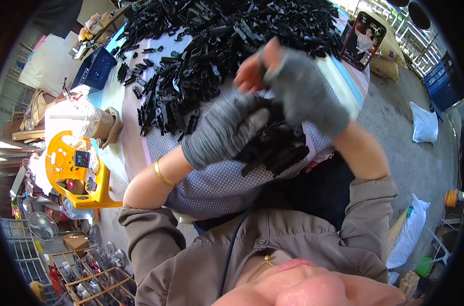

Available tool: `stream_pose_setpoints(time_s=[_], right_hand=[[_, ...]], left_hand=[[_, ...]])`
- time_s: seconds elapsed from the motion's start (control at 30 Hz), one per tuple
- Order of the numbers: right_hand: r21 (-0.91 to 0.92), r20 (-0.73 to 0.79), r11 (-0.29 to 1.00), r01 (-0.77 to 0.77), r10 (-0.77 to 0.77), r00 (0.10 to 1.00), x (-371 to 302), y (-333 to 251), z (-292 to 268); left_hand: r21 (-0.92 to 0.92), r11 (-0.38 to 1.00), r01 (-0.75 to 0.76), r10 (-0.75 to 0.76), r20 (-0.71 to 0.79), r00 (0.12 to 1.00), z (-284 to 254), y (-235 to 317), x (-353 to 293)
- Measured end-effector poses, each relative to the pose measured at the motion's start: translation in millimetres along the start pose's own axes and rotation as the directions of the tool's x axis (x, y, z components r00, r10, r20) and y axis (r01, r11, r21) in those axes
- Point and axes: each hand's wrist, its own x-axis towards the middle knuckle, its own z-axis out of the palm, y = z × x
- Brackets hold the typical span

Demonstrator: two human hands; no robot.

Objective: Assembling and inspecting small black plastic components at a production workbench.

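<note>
Over the near part of a round table, my left hand (229, 130) wears a grey knit glove and is closed, thumb against fingers. Whatever it holds is hidden in the dark area beside it. My right hand (298, 84), in a grey fingerless glove, is lifted just above and right of the left; its bare fingers bend toward the left and are blurred. Below both hands lies a small heap of black plastic parts (280, 150). A much larger pile of black plastic parts (178, 86) spreads over the far side of the table.
A dotted tablecloth (211, 181) covers the table's near edge. A phone (363, 41) stands upright at the far right rim. Left are a blue basket (94, 68) and a yellow plastic chair (63, 160). White sacks (424, 122) lie on the floor at right.
</note>
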Motion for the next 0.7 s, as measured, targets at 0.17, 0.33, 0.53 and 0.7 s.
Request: stream_pose_setpoints(time_s=[0.17,0.33,0.53,0.7], right_hand=[[-0.864,-0.226,0.421,-0.276,0.166,0.96,16.0,40.8,-103.2],[-0.91,-0.211,0.307,-0.277,0.232,0.95,1.3,87.5,-123.2],[-0.92,-0.218,0.284,-0.269,0.198,0.956,2.7,84.0,-121.6],[-0.842,-0.269,0.474,-0.257,0.044,0.962,2.9,63.0,-109.0]], left_hand=[[-0.023,1.0,-0.013,0.016,0.109,0.994,-8.0,-10.0,13.3],[0.227,0.906,-0.357,0.306,0.23,0.924,-8.9,-10.5,14.9],[-0.148,0.978,0.144,-0.113,0.2,0.973,-10.7,-27.9,63.8],[0.85,0.527,-0.006,-0.274,0.176,0.946,12.8,-24.8,93.3]])
